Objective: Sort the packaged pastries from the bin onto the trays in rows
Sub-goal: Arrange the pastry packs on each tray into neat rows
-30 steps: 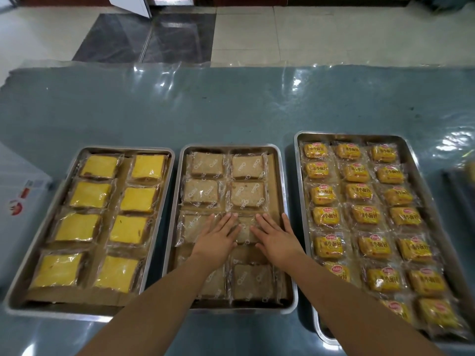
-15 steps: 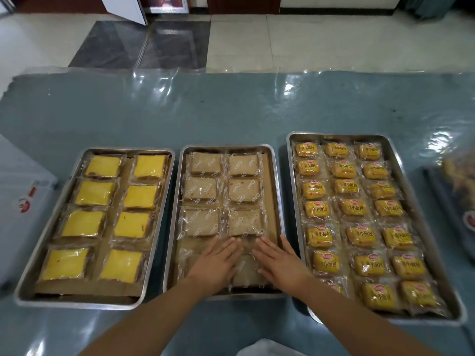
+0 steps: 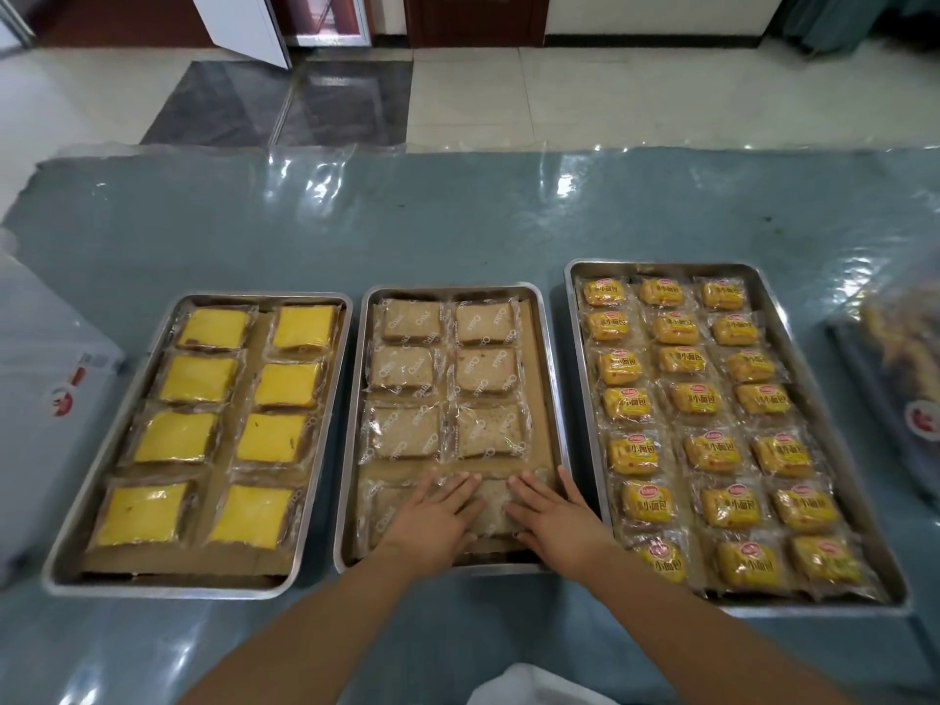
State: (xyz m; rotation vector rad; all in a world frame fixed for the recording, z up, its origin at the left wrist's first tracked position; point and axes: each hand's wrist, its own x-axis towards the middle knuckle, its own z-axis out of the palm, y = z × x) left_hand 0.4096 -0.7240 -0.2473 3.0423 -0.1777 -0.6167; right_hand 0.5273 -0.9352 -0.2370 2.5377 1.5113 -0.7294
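Left tray: eight yellow cakes in two columns, full.

Middle tray: six brown cakes in rows, fourth row at near edge under way. Left hand and right hand, fingers flat and grasping nothing, press last brown packets.

Right tray: small yellow buns in three columns, looks full.

Bin at table's right edge: blurred, seemingly some stock left.

Bare table beyond three close-set trays.
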